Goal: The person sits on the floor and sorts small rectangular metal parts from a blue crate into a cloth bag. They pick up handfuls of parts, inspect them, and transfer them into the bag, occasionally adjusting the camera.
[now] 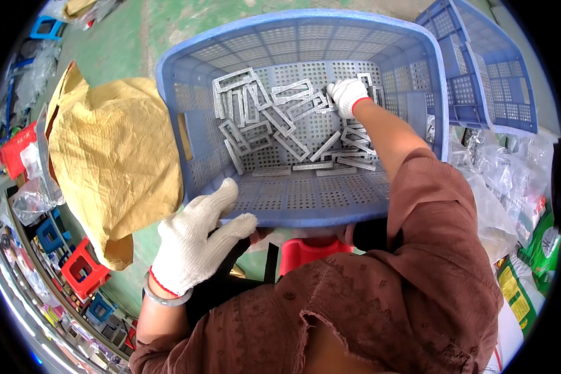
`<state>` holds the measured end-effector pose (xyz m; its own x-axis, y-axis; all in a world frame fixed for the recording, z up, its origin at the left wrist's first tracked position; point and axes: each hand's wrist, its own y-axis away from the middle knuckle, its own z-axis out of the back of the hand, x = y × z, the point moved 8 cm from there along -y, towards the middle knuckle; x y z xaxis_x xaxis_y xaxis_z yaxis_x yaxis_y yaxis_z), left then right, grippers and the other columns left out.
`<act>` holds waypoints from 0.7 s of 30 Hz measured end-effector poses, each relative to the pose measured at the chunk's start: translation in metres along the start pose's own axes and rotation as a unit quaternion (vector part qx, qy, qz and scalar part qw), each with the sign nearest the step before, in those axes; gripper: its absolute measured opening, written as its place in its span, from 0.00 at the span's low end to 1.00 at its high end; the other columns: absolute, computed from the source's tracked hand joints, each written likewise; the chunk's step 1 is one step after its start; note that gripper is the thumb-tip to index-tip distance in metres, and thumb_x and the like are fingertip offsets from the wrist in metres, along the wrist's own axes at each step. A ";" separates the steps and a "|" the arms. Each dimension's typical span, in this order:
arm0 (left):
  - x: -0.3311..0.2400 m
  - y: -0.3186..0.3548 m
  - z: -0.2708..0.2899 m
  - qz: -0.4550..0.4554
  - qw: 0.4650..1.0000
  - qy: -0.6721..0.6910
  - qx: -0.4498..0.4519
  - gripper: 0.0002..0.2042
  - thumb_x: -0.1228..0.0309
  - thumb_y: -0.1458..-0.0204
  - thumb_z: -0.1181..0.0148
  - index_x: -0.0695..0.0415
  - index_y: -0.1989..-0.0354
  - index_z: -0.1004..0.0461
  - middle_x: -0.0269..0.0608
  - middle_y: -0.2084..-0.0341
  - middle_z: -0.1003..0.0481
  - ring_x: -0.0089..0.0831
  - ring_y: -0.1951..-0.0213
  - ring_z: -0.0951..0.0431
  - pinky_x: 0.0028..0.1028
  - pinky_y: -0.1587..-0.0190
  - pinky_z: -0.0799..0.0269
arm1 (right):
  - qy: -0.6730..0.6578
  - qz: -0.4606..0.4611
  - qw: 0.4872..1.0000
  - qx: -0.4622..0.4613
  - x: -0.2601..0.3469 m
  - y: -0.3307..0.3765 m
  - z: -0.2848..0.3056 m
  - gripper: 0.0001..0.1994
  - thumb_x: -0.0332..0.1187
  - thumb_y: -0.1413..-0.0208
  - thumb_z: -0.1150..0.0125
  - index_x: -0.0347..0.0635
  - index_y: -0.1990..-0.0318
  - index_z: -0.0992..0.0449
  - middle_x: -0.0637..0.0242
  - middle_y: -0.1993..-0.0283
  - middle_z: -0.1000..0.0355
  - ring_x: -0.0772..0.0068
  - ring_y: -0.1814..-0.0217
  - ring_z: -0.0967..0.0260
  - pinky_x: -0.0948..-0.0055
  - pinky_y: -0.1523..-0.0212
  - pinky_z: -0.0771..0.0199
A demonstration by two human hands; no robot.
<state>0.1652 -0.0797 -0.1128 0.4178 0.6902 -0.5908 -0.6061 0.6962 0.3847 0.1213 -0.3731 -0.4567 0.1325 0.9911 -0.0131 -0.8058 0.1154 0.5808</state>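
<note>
A large blue perforated plastic crate (302, 221) stands before me, with several silver, glittery rectangular frames (294, 90) lying loose and overlapping on its floor. Deep inside, toward the far right, is my right hand (348, 96) in a white knit glove with a red cuff. Its fingers curl down among the frames, and what they hold, if anything, is hidden beneath the glove. By the near left corner is my left hand (199, 237), gloved alike, thumb and fingers apart, nothing held. A pale bangle (168, 300) circles that wrist.
A crumpled yellow woven sack (115, 168) stands against the crate's left side. Blue crates (489, 68) sit at the far right, above clear plastic bags (489, 174). A red stool (311, 249) is under the crate's near edge. Small stools (86, 268) and cluttered shelving line the left.
</note>
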 end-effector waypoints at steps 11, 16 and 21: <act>0.005 0.018 0.000 -0.019 1.000 0.023 0.009 0.26 0.65 0.53 0.27 0.62 0.45 0.24 0.48 0.67 0.20 0.30 0.68 0.19 0.27 0.61 0.23 | -0.119 0.009 0.979 0.168 -0.021 0.044 0.038 0.30 0.31 0.67 0.28 0.35 0.50 0.27 0.52 0.59 0.21 0.57 0.58 0.21 0.60 0.62 0.19; -0.006 0.023 -0.001 -0.021 0.999 -0.018 0.019 0.27 0.65 0.50 0.28 0.62 0.43 0.26 0.48 0.63 0.20 0.31 0.63 0.19 0.29 0.56 0.24 | -0.547 -0.053 0.808 0.212 -0.014 0.106 0.082 0.25 0.21 0.67 0.33 0.35 0.55 0.31 0.57 0.69 0.25 0.64 0.78 0.25 0.67 0.83 0.24; -0.002 0.009 -0.008 -0.056 0.994 0.066 -0.064 0.40 0.51 0.50 0.34 0.58 0.31 0.40 0.55 0.44 0.28 0.46 0.45 0.24 0.40 0.43 0.31 | -0.710 0.120 0.606 0.337 0.066 0.163 0.137 0.23 0.17 0.61 0.34 0.33 0.53 0.32 0.59 0.71 0.28 0.68 0.79 0.25 0.69 0.82 0.20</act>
<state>0.1534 -0.0761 -0.1144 0.3994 0.5727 -0.7159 -0.6455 0.7302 0.2240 0.0776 -0.2981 -0.2519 0.8068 -0.1387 0.5743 -0.5455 -0.5480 0.6341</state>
